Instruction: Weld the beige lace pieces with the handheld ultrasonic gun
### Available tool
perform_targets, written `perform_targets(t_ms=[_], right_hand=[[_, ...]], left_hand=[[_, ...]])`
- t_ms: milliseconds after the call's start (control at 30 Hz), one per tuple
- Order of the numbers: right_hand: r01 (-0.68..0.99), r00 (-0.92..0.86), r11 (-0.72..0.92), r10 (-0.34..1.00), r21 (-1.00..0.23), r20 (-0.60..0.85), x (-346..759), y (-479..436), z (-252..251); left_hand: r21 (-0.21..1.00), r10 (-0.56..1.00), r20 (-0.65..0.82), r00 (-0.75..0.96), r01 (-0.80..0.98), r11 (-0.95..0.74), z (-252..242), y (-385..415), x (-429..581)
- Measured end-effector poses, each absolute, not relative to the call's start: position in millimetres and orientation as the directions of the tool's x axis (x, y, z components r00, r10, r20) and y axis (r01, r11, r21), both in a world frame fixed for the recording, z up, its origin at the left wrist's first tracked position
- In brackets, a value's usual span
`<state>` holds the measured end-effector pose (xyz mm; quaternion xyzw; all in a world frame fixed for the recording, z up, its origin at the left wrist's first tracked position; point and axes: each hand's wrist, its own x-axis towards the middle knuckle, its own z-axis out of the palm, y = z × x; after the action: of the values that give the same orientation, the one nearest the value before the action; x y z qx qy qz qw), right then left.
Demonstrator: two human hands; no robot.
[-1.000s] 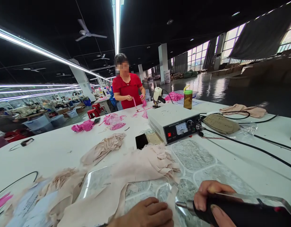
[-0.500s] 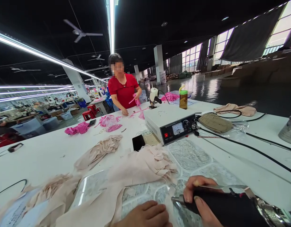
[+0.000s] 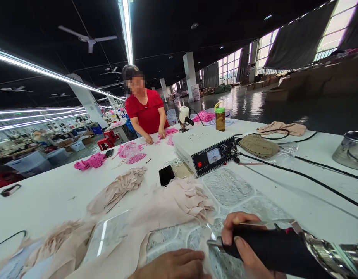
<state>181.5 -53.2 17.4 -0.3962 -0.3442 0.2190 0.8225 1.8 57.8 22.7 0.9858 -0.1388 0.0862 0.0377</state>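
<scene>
My right hand (image 3: 240, 236) is wrapped round a black ultrasonic handpiece (image 3: 272, 244) with a metal tip and a shiny metal rear. The tip points left, down at the edge of thin beige fabric (image 3: 206, 250) on a patterned mat with a glassy top (image 3: 164, 240). My left hand (image 3: 176, 263) lies palm down beside the tip, its fingers flat and close together on the fabric and mat. Beyond it spreads a stack of beige fabric pieces (image 3: 170, 203). Whether the tip touches the fabric, I cannot tell.
A white control box (image 3: 208, 151) with a dial stands ahead, its black cable (image 3: 298, 182) running right. Around it are a phone (image 3: 166, 175), a green-lidded bottle (image 3: 220, 119), a glass jar (image 3: 350, 151) and more beige fabric (image 3: 117, 190). Across the table, a person in red (image 3: 145, 112) handles pink fabric.
The view has shifted slightly. My left hand's fingers have moved a little relative to the tool tip. The other person's raised hand has come down to the table with the pink fabric.
</scene>
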Motion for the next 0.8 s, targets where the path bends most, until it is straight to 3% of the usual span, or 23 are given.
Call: perform_targets(t_ms=[233,467,800], right_hand=[[-0.091,0.655,0.586,0.644,-0.805,0.395,187,-52,11],[-0.117,0.653,0.574,0.66,-0.811,0.373,189,-53,5],[-0.098,0.656,0.584,0.647,-0.806,0.389,189,-54,4]], left_hand=[[0.036,-0.25,0.188,0.95,-0.261,-0.965,25,58,3],[-0.084,-0.295,0.261,0.919,-0.283,-0.955,22,57,6],[-0.046,-0.245,0.311,0.918,-0.243,-0.969,16,54,7]])
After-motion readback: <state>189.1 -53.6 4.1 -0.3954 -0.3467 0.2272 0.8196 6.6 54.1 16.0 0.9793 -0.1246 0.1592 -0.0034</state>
